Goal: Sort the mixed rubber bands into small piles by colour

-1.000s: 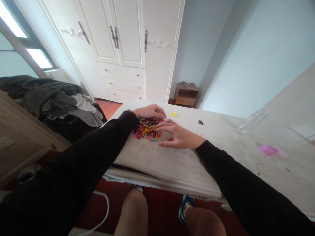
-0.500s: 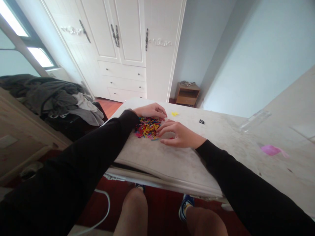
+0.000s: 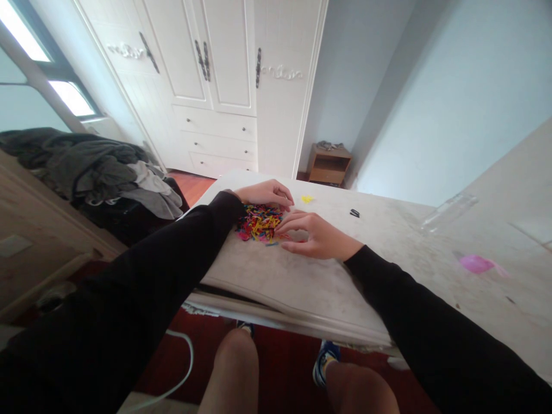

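A heap of small, thin multicoloured pieces (image 3: pixel 257 223), much like little rubber bands, lies on the pale tabletop (image 3: pixel 276 282). My left hand (image 3: pixel 268 192) curves along the heap's far side, fingers loosely bent and pointing right; its fingertips are partly hidden. Against the heap's right edge rest the fingertips of my right hand (image 3: pixel 313 234). Its thumb stands apart from the fingers, and I see nothing gripped between them. Beyond my hands sits a small yellow cluster (image 3: pixel 307 199). Farther right is a small black looped item (image 3: pixel 354 213).
A clear plastic container (image 3: pixel 448 213) and a pink, thin-looking item (image 3: pixel 476 264) lie on the right of the table. Dark clothes (image 3: pixel 95 167) are piled at the left. A white wardrobe (image 3: pixel 224 132) and a wooden nightstand (image 3: pixel 330 165) stand beyond the table.
Both hands stay nearly where they were around the heap. The whole view has shifted very slightly.
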Demonstrator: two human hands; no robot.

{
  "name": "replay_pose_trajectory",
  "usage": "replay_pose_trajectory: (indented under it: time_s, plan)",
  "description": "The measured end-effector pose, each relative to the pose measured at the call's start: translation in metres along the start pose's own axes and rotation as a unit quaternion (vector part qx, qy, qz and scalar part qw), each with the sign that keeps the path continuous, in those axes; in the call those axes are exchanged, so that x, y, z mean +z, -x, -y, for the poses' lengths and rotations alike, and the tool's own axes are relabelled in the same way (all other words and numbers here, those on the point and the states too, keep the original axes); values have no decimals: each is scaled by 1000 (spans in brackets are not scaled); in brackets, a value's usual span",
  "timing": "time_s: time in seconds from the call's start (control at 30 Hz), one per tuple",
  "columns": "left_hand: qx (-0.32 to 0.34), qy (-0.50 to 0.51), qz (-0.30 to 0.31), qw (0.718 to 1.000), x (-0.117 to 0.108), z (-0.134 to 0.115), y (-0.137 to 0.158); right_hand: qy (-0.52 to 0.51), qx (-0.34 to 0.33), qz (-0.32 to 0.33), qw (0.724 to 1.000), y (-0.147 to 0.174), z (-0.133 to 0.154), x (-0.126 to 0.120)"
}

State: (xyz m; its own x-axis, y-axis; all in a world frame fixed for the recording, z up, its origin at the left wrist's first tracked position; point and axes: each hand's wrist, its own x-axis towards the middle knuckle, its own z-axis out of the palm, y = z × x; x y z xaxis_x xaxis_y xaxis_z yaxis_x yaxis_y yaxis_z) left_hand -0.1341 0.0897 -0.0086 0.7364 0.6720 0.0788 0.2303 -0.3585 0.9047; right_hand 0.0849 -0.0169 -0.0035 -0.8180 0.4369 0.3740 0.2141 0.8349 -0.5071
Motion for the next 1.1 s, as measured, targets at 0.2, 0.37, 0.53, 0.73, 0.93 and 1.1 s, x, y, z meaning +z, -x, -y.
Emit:
replay_pose_trajectory:
  time_s: [0.2,0.37,0.53,0.73,0.93,1.1]
  plan:
    - [-2,2,1,1000,-1,3,-1,-2,49,-111,993,-2,0,-2]
    - [-5,4,-4,1000,0,4,0,21,116,-66,991,-1,3,-5]
    - [-9,-2,-8,1000,0,4,0,14,105,-29,994,-1,2,0]
    - [3,6,-6,1000,0,5,-1,53,52,-37,997,0,-7,2]
    - [6,-10,-1,1000,0,3,0,52,45,-29,997,-1,-12,5]
    - [2,-12,-1,1000,-1,4,-1,45,59,-77,994,-2,-6,1]
